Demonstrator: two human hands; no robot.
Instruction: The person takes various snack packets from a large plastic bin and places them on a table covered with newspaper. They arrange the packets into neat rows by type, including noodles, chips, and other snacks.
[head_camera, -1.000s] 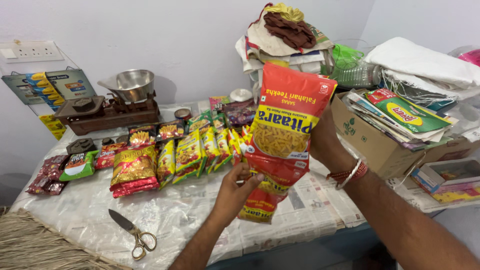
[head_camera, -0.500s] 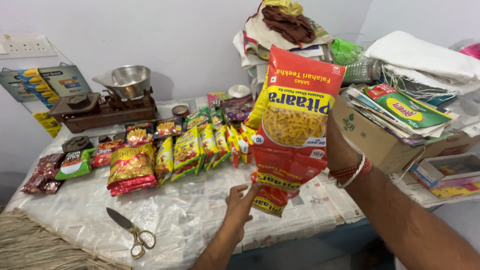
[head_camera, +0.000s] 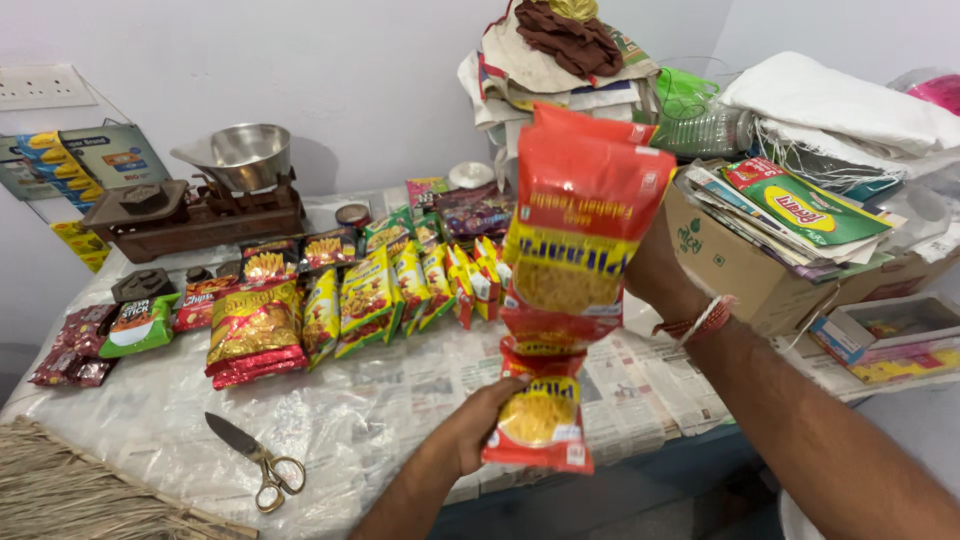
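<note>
The hanging strip of snack packets (head_camera: 560, 330) looked liable to tear at a seam or swing into the rows behind it, since it dangled between two grips with its weight low. The left hand (head_camera: 478, 428) curled under the bottom packet, fingers closed on its edge. The right hand (head_camera: 655, 270), mostly hidden behind the strip, held the upper packets raised, fingers wrapped around them. Left of the left hand, scissors (head_camera: 258, 460) lay on the newspaper-covered table (head_camera: 400, 400). Beyond both hands stood rows of small snack packets (head_camera: 380, 290), and farther off a balance scale (head_camera: 215, 190).
</note>
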